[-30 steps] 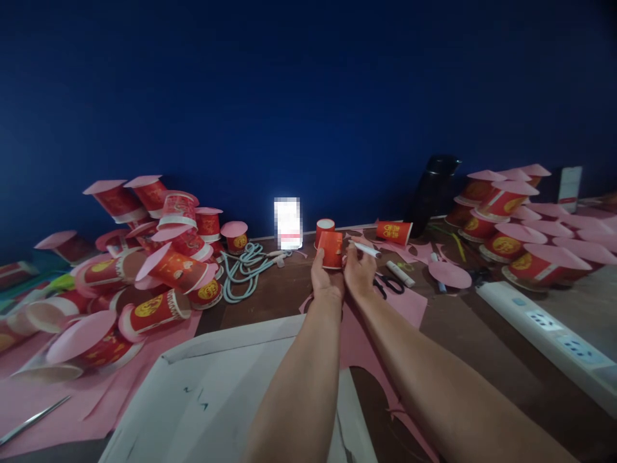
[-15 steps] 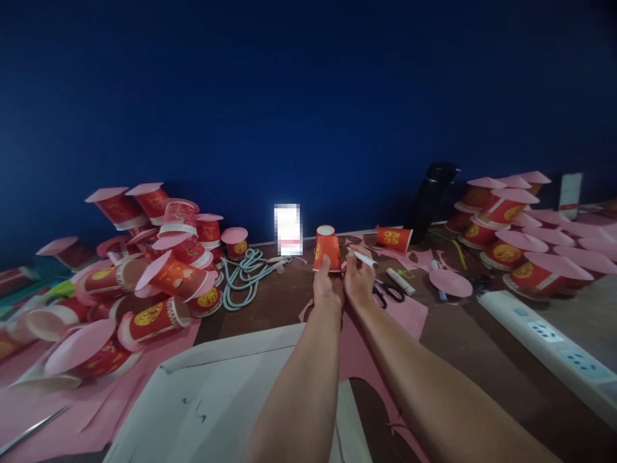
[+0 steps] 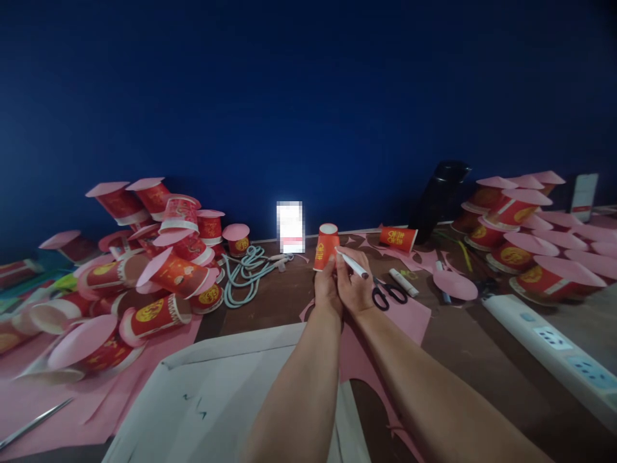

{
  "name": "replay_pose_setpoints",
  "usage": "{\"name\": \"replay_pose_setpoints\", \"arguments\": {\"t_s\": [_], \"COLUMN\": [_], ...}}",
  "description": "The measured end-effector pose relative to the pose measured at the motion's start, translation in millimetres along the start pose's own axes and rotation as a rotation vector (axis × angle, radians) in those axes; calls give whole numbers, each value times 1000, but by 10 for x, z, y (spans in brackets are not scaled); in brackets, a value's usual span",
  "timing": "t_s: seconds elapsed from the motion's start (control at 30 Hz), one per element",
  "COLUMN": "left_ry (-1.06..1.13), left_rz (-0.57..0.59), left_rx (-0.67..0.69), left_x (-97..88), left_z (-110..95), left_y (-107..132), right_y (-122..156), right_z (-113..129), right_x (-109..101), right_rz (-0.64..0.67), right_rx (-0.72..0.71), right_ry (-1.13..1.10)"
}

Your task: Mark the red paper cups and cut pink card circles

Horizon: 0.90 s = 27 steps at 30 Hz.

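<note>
My left hand [image 3: 328, 286] grips a red paper cup [image 3: 326, 249] with yellow print, turned upside down so its pale base faces up. In my right hand [image 3: 354, 286] is a white marker pen [image 3: 353, 263], its tip pointing at the right side of the cup. Whether the tip touches the cup I cannot tell. Just right of my right hand lie black-handled scissors [image 3: 388, 294] on pink paper [image 3: 409, 318]. A white tube [image 3: 403, 283] rests beyond them, and another red cup [image 3: 398, 239] lies on its side farther back.
Many red cups with pink paper discs [image 3: 173, 270] are heaped at left, and more [image 3: 530, 247] stand at right. A coiled pale cord [image 3: 248, 276], a lit screen [image 3: 290, 226], a black bottle [image 3: 441, 193], a power strip [image 3: 554, 354] and a white board [image 3: 212, 386] surround my arms.
My right hand has moved left against the cup, bringing the marker's tip to its side. The cup stays in my left hand. The view has shifted slightly.
</note>
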<state>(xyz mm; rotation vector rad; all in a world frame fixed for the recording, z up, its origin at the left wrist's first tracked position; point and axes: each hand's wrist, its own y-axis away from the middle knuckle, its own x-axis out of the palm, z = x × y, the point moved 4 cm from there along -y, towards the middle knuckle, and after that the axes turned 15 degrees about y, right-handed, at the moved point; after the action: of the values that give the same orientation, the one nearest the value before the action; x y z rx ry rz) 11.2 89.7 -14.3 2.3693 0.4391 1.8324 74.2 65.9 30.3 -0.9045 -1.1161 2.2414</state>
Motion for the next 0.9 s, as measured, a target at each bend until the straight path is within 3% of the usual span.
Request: {"name": "replay_pose_setpoints", "arguments": {"t_s": [0.9], "left_ry": [-50], "left_rz": [70], "left_rx": [39], "left_x": [-2], "left_z": [-5], "left_y": [11], "right_y": [-23], "right_z": [-23], "right_x": [15], "right_rz": [-35], "right_rx": [-20], "right_ry": [39]}}
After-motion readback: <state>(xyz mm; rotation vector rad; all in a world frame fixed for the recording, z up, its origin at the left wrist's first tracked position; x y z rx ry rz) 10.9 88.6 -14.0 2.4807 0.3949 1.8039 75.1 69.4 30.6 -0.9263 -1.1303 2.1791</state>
